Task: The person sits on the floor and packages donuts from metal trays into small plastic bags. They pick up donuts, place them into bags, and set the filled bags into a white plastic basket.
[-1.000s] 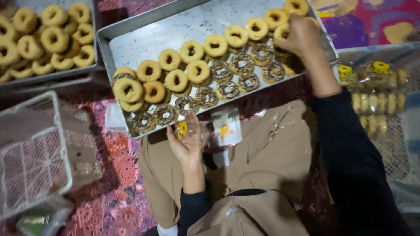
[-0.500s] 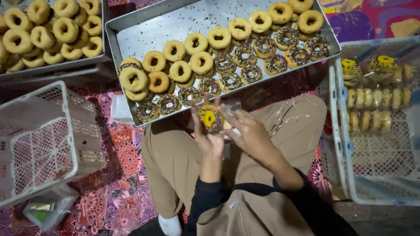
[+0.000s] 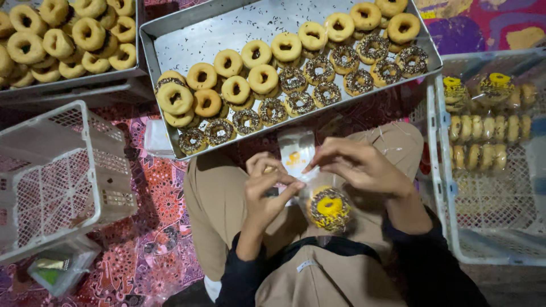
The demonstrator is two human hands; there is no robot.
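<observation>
The left hand [image 3: 270, 190] and right hand [image 3: 361, 166] both pinch the open top of a clear plastic bag [image 3: 304, 170] between thumb and fingertips. The bagged doughnut [image 3: 329, 208] (chocolate sprinkles, yellow centre) hangs below them over the lap, nearer the right hand. Beyond lies the metal tray [image 3: 187, 42]; the bag's mouth is hard to make out.

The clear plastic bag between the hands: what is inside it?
Inside the clear plastic bag sits one doughnut with dark sprinkles and a yellow middle. The left hand and right hand pinch the bag's top. The doughnut's underside is hidden.
</observation>
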